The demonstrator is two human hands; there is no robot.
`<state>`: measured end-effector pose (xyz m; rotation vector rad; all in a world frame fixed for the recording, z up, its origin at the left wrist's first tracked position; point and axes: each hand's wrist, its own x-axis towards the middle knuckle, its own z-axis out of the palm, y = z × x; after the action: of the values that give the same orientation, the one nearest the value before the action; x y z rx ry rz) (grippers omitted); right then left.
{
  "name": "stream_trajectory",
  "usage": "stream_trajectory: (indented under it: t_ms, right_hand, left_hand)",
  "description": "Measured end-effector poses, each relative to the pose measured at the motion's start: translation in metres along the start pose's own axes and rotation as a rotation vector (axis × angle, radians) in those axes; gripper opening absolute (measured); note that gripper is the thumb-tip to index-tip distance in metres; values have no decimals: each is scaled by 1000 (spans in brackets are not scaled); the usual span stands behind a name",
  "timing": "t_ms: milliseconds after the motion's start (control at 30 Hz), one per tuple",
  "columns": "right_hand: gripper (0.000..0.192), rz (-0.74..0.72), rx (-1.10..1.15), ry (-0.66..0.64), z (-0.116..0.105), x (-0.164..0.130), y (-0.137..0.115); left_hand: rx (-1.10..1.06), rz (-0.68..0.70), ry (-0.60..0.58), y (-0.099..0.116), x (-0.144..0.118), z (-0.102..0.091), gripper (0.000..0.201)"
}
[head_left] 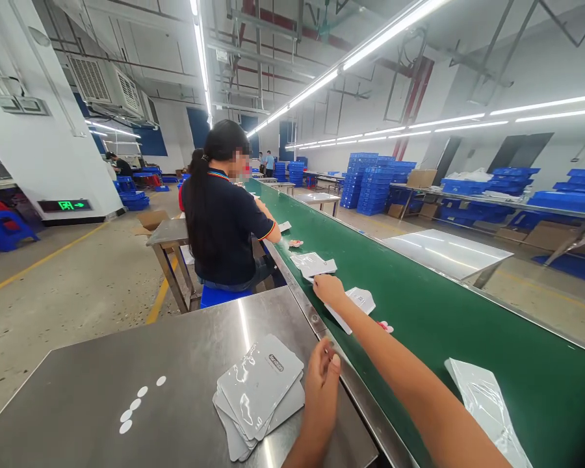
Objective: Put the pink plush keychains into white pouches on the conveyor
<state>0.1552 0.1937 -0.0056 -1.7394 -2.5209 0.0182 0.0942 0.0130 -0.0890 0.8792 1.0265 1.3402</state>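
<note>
Long white fluorescent ceiling tubes (351,58) flood the hall brightly and evenly, so shadows stay faint. Their glare streaks the brushed steel surface (102,383) and the glossy grey plastic pouches (258,383) near its right edge. Straight lines bow toward the corners; a nearby face is blurred.

Two bare forearms and hands, seen from the wearer's own viewpoint above a steel table (127,364). No sleeves, gloves, watch or rings are visible. The left hand (322,380) shows short, unpainted nails. The right hand (327,289) is seen from its back.
</note>
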Motion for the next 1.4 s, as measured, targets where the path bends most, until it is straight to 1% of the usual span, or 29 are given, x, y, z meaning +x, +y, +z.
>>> stream_trajectory:
  t_ms: [67, 133, 200, 233, 300, 333, 367, 400, 433, 467, 500, 533, 567, 600, 667, 733, 767, 800, 900, 933, 967, 1000, 1067, 1133, 1167, 1200, 1267, 1367, 1400]
  right_hand:
    - [26, -3, 58, 123, -7, -33, -9]
    - [26, -35, 155, 222, -8, -72, -19]
    - [19, -94, 350, 272, -7, -111, -26]
    - [17, -130, 469, 269, -8, -129, -28]
    - [14, -186, 649, 242, -12, -156, -24]
    - [15, -198, 661, 246, -17, -166, -18]
    - [18, -200, 630, 281, -23, -173, -11]
    - [25, -195, 572, 330, -29, -179, -2]
    - [34, -192, 507, 367, -34, -183, 6]
    - [38, -204, 450, 365, -38, -187, 14]
    - [36, -224, 414, 327, -41, -191, 20]
    - [29, -244, 398, 270, -42, -195, 25]
    - [23, -259, 394, 217, -42, -200, 27]
    - [24, -265, 393, 188, -41, -205, 27]
    - [29, -248, 397, 193, -38, -214, 28]
    - [29, -210, 461, 155, -36, -220, 36]
    - [30, -150, 518, 123, -35, -221, 44]
    - [34, -36, 568, 95, -34, -220, 56]
    - [47, 447, 603, 49, -21, -217, 102]
    - [49, 556, 590, 25, -13, -216, 116]
    - [49, 616, 588, -12, -4, -215, 127]
    - [47, 630, 605, -49, 6, -214, 134]
    - [42, 600, 671, -83, 26, -213, 138]
    - [37, 550, 730, -59, 38, -213, 132]
    - [36, 525, 750, -37, 40, -213, 127]
    - [35, 497, 765, -7, 38, -214, 122]
    - [35, 424, 807, 95, 23, -218, 109]
    - [33, 296, 976, 296, -14, -229, 83]
    - [32, 266, 1041, 338, -27, -233, 73]
  left_hand:
    - [44, 85, 67, 4, 2, -1, 74]
    - [164, 163, 145, 10, 3, 1, 92]
    - [268, 191, 174, 15, 2, 4, 98]
    - [292, 194, 158, 16, 0, 5, 93]
    - [303, 211, 76, 17, -5, 6, 66]
    - [308, 228, 37, 16, -7, 5, 50]
    - [317, 247, 2, 16, -9, 4, 39]
    - [324, 262, -33, 16, -12, 3, 34]
    - [319, 270, -72, 17, -13, 2, 34]
    - [299, 266, -120, 18, -15, 0, 35]
    - [263, 251, -172, 19, -15, -1, 35]
    - [217, 223, -231, 21, -16, -2, 36]
    - [169, 179, -290, 23, -17, -3, 38]
    - [132, 124, -351, 25, -18, -3, 40]
    - [89, 13, -461, 27, -21, -3, 44]
    - [62, -84, -509, 27, -24, -1, 47]
    - [46, -129, -514, 25, -25, 0, 48]
    - [25, -167, -507, 24, -26, 1, 49]
    - [-34, -236, -446, 20, -27, 4, 51]
    - [-49, -246, -427, 19, -27, 4, 52]
    - [-61, -252, -411, 18, -26, 5, 51]
    - [-73, -256, -406, 17, -26, 5, 50]
    - [-96, -245, -425, 15, -26, 6, 48]
    - [-100, -212, -454, 14, -27, 8, 44]
    - [-95, -193, -473, 13, -27, 8, 43]
    - [-85, -174, -493, 13, -28, 9, 42]
    - [-42, -134, -533, 12, -29, 10, 38]
    - [44, -82, -586, 12, -31, 12, 31]
    - [76, -68, -594, 12, -31, 12, 30]
